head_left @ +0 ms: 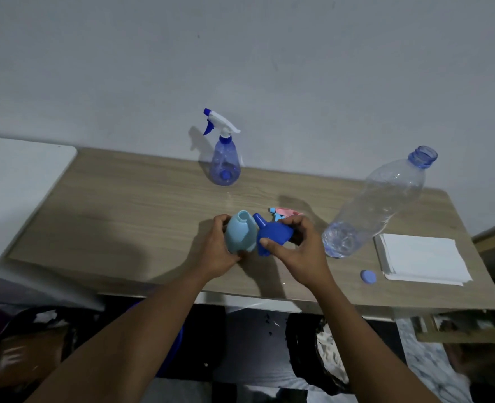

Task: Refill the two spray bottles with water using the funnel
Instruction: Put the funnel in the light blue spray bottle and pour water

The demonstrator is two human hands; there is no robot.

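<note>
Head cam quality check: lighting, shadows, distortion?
Head view: dim, bluish light; spray bottle throws a shadow leftward onto the wall; left hand gripping the light blue bottle and right hand holding the funnel shade the table; wide-angle leans the water bottle outward; under-table area murky.

Single head-worn wide-angle view. Faces forward and steeply down across the bench (129,205) toward the wall (269,53). Near: forearms (141,330) enter from the bottom edge; left grip (215,248) on bottle (241,238) and right grip (298,253) on funnel (273,235) sit just below frame centre. Wall fills the top third, bench the middle band, clutter (45,356) the bottom. Frame rolled slightly: bench's far edge drops toward the right.
</note>
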